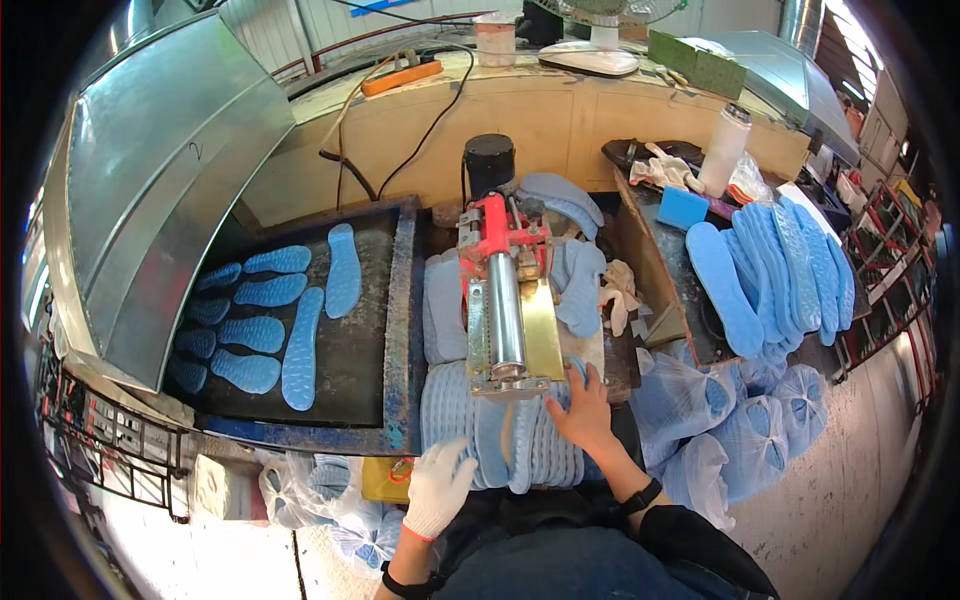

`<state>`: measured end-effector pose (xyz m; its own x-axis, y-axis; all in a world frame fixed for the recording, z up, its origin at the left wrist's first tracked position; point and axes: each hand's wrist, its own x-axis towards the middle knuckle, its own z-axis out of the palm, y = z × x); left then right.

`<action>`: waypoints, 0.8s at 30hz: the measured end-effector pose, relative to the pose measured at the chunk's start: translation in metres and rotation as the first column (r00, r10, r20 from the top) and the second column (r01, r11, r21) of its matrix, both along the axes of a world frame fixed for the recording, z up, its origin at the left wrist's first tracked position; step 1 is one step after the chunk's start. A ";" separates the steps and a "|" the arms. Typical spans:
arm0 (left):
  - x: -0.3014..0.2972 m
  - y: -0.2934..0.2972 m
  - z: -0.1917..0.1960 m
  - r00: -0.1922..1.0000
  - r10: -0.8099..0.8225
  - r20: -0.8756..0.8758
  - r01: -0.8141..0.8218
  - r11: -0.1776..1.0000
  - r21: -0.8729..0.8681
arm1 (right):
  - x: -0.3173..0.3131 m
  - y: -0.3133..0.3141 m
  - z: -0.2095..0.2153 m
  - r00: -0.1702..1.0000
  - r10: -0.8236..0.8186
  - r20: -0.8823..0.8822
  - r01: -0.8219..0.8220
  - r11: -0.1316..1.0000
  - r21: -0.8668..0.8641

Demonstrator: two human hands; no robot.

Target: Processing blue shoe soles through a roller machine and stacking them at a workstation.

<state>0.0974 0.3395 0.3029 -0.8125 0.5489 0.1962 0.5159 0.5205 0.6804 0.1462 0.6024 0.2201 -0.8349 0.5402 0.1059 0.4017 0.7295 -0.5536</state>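
Right, we're in a workshop, a footwear one, with a red machine (495,230) and its shiny cylinder (506,315) dead centre, packed blue soles (443,415) just below! Over on the left, more soles lie spread across a dark bed (368,372) beside a big metal hood (185,190). Now right: bulging plastic bags (748,450) crowd together, and at the back stand ribbed metal walls (258,40) and a fan (604,36).

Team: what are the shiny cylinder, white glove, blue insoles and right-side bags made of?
Cylinder: polished metal, likely steel; mirror-like streaks.
White glove: matte knit fabric, perhaps cotton; soft, fitted look.
Blue insoles: probably foam or rubber; bumpy texture.
Bags: thin glossy plastic; wrinkled, see-through.
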 end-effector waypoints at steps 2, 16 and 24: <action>-0.003 0.013 0.000 0.982 -0.078 -0.172 0.063 0.994 -0.088 | 0.002 -0.005 0.006 0.996 -0.025 -0.080 0.038 0.987 0.157; -0.138 0.112 -0.027 0.887 0.372 -0.274 -0.451 0.824 -0.343 | -0.011 -0.012 0.006 0.998 0.013 0.058 -0.025 0.974 0.224; -0.192 0.132 -0.069 0.874 0.459 0.156 -0.335 0.804 -0.491 | -0.006 -0.011 0.003 0.998 0.062 0.016 -0.065 0.965 0.253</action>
<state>-0.0947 0.4718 0.2335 -0.9631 0.1421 -0.2285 0.0377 0.9122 0.4080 0.1405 0.5917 0.2228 -0.8680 0.4423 0.2260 0.3536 0.8698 -0.3441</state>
